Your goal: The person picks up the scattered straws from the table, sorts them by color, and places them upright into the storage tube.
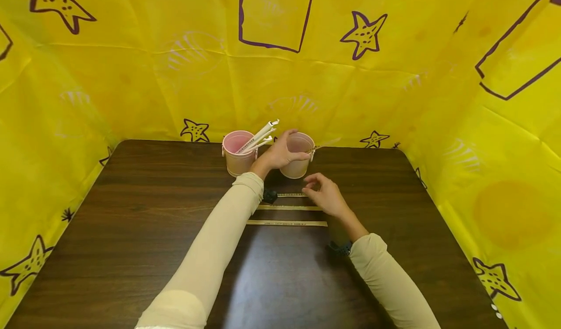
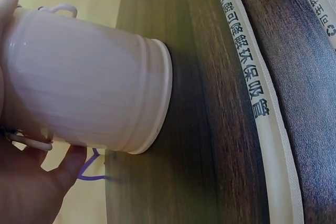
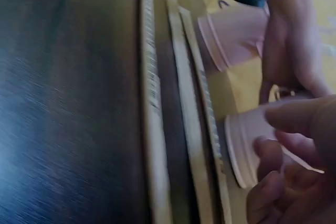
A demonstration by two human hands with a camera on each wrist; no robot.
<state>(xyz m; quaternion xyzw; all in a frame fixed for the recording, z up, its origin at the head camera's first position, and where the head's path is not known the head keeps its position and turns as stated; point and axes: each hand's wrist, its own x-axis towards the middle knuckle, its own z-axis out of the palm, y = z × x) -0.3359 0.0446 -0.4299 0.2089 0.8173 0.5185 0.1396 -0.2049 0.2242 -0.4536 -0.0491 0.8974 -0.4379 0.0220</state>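
My left hand [image 1: 279,155] grips the right-hand pink bucket [image 1: 294,169] near its rim, thumb on one side and fingers on the other. That bucket stands upright, and a thin printed strip [image 1: 313,149] leans out over its right rim. In front of it, my right hand [image 1: 326,196] hovers by the right ends of the paper-wrapped straws, fingers loosely bent with nothing visible between them. Three wrapped straws lie side by side on the table: a near one [image 1: 287,223], a middle one [image 1: 289,207] and a far one [image 1: 290,195], partly hidden by my hands.
To the left stands a second pink bucket [image 1: 238,164] with several wrapped straws [image 1: 258,139] leaning out of it. Both buckets are near the back edge of the dark wooden table [image 1: 131,231]. Yellow printed sheeting [image 1: 197,85] hangs around the back and sides.
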